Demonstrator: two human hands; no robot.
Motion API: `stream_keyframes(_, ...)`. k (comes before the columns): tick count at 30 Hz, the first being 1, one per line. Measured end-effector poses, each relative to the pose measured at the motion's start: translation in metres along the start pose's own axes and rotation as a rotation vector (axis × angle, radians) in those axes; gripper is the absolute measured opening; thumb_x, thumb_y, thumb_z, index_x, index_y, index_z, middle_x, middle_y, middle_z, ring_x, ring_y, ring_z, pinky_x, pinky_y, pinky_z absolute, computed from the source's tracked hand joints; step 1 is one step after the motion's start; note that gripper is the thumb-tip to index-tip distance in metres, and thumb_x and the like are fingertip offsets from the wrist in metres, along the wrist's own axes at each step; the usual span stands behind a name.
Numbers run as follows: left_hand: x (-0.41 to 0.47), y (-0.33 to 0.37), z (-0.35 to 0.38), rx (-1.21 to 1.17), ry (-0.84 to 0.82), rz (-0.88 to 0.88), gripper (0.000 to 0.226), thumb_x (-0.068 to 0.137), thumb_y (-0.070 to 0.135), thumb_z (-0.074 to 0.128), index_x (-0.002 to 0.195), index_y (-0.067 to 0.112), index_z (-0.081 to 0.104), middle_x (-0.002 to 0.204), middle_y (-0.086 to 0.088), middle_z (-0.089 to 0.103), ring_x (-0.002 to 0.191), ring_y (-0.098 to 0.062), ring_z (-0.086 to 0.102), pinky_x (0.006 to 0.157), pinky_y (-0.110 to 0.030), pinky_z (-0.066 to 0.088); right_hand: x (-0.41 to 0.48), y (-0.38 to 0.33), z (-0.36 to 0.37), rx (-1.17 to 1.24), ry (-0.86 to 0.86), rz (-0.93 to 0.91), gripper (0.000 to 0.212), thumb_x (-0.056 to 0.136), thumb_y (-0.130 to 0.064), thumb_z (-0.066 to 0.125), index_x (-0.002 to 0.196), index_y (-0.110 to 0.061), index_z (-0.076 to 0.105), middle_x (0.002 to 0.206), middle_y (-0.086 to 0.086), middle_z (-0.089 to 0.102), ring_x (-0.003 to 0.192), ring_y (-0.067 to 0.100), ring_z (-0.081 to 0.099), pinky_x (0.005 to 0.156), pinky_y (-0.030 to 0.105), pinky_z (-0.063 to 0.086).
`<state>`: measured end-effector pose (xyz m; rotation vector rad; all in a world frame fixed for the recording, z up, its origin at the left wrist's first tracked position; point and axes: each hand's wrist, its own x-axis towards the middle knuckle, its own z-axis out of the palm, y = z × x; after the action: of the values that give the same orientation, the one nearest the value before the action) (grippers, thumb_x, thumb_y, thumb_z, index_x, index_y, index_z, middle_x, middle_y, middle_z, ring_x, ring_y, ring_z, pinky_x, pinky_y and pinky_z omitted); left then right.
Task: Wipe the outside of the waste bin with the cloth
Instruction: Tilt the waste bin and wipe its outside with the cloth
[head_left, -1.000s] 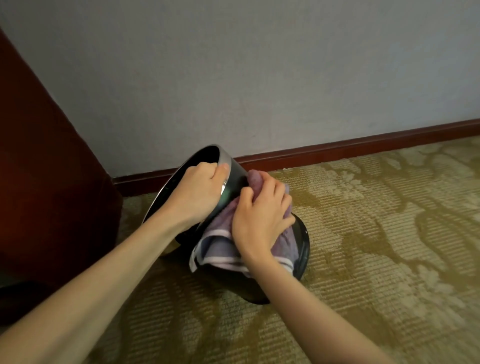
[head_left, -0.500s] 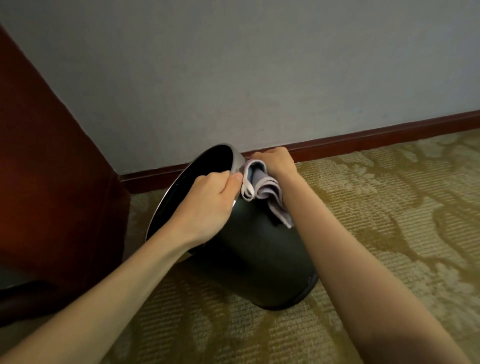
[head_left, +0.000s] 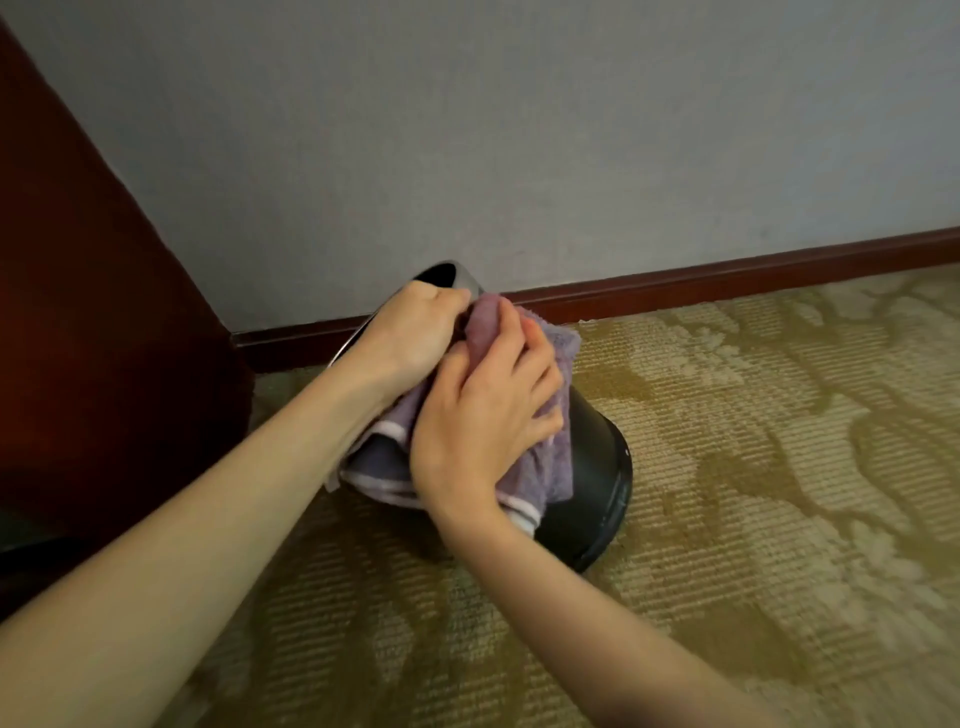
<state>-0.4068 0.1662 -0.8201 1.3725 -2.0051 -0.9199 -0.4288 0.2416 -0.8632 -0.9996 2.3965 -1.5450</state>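
Observation:
A dark round waste bin (head_left: 597, 467) with a silvery rim is tilted on the carpet, its mouth toward the left and the wall. My left hand (head_left: 415, 332) grips the rim at the top. A purple cloth (head_left: 550, 457) with white edging is draped over the bin's upper side. My right hand (head_left: 483, 410) lies spread on the cloth and presses it against the bin's outer wall, fingers gathering the fabric near the rim. Most of the bin's near side is hidden by the cloth and my arms.
A dark red wooden piece of furniture (head_left: 93, 338) stands close on the left. A grey wall (head_left: 519, 130) with a reddish skirting board (head_left: 727, 280) runs behind the bin. Patterned beige carpet (head_left: 753, 493) spreads to the right and front.
My right hand has come back from the far side near the rim onto the near upper side, and the cloth is now spread over the bin. My left hand still holds the rim.

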Motion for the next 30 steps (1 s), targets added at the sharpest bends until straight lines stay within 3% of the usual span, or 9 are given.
stream_keyframes(3, 0.012, 0.003, 0.0, -0.077, -0.013, -0.061, 0.041, 0.089, 0.022, 0.046, 0.049, 0.017, 0.041, 0.053, 0.0, 0.042, 0.057, -0.017, 0.037, 0.056, -0.031, 0.029, -0.019, 0.001, 0.011, -0.026, 0.036, -0.065, 0.053, 0.09, -0.031, 0.039, 0.142, -0.024, 0.036, 0.145, 0.004, 0.041, 0.13, 0.02, 0.022, 0.108, 0.064, 0.02)
stream_keyframes(6, 0.021, 0.007, -0.002, -0.034, 0.006, -0.083, 0.04, 0.087, 0.022, 0.048, 0.049, 0.019, 0.035, 0.051, 0.002, 0.036, 0.052, -0.015, 0.032, 0.043, -0.025, 0.025, -0.022, 0.002, 0.019, -0.075, 0.02, -0.125, 0.055, 0.088, -0.029, 0.04, 0.142, -0.02, 0.036, 0.146, 0.009, 0.04, 0.131, 0.023, 0.022, 0.103, 0.067, 0.025)
stream_keyframes(8, 0.025, 0.008, -0.003, 0.008, 0.006, -0.061, 0.04, 0.087, 0.022, 0.047, 0.049, 0.018, 0.035, 0.051, 0.002, 0.036, 0.051, -0.016, 0.032, 0.038, -0.023, 0.023, -0.015, 0.003, 0.021, -0.09, 0.017, -0.129, 0.056, 0.087, -0.029, 0.041, 0.142, -0.02, 0.037, 0.145, 0.008, 0.041, 0.13, 0.023, 0.024, 0.103, 0.066, 0.026)
stream_keyframes(10, 0.027, 0.008, -0.003, 0.038, -0.008, -0.04, 0.04, 0.087, 0.021, 0.047, 0.049, 0.016, 0.037, 0.052, 0.0, 0.038, 0.054, -0.018, 0.033, 0.045, -0.027, 0.027, -0.007, 0.004, 0.019, -0.099, 0.023, -0.133, 0.055, 0.086, -0.029, 0.044, 0.141, -0.02, 0.04, 0.143, 0.007, 0.044, 0.129, 0.025, 0.029, 0.102, 0.063, 0.027)
stream_keyframes(12, 0.028, 0.007, -0.003, 0.056, -0.017, -0.02, 0.039, 0.087, 0.02, 0.046, 0.05, 0.015, 0.037, 0.052, -0.001, 0.038, 0.054, -0.018, 0.031, 0.042, -0.025, 0.024, 0.003, 0.008, 0.014, -0.096, 0.013, -0.144, 0.055, 0.084, -0.029, 0.046, 0.138, -0.02, 0.042, 0.141, 0.006, 0.046, 0.128, 0.026, 0.034, 0.101, 0.059, 0.026)
stream_keyframes(15, 0.028, 0.005, -0.006, 0.082, -0.023, 0.022, 0.038, 0.09, 0.019, 0.044, 0.053, 0.016, 0.036, 0.055, 0.0, 0.036, 0.054, -0.017, 0.029, 0.039, -0.022, 0.024, 0.024, 0.011, 0.008, -0.074, -0.077, -0.113, 0.05, 0.085, -0.029, 0.047, 0.135, -0.022, 0.043, 0.138, 0.002, 0.046, 0.128, 0.024, 0.033, 0.1, 0.052, 0.02)
stream_keyframes(21, 0.024, -0.013, -0.014, 0.007, -0.022, -0.014, 0.025, 0.092, 0.027, 0.041, 0.069, 0.017, 0.046, 0.071, -0.007, 0.042, 0.069, -0.016, 0.038, 0.063, -0.032, 0.028, 0.09, 0.025, -0.003, 0.0, -0.316, 0.02, 0.033, 0.088, -0.031, 0.049, 0.118, -0.021, 0.059, 0.124, 0.007, 0.06, 0.12, 0.03, 0.047, 0.105, 0.054, 0.03)
stream_keyframes(25, 0.024, -0.023, -0.024, -0.028, 0.001, -0.057, 0.028, 0.094, 0.027, 0.04, 0.069, 0.015, 0.042, 0.07, -0.002, 0.04, 0.064, -0.014, 0.037, 0.059, -0.031, 0.029, 0.108, 0.046, -0.008, -0.05, -0.471, 0.028, 0.029, 0.086, -0.031, 0.05, 0.11, -0.025, 0.064, 0.117, 0.01, 0.067, 0.112, 0.034, 0.056, 0.101, 0.054, 0.039)
stream_keyframes(30, 0.028, -0.029, -0.029, -0.037, 0.014, -0.109, 0.03, 0.093, 0.029, 0.04, 0.065, 0.02, 0.034, 0.067, 0.0, 0.033, 0.063, -0.014, 0.032, 0.061, -0.032, 0.025, 0.118, 0.069, -0.008, -0.09, -0.534, 0.105, 0.029, 0.084, -0.032, 0.051, 0.108, -0.025, 0.067, 0.114, 0.01, 0.069, 0.11, 0.034, 0.057, 0.101, 0.051, 0.041)
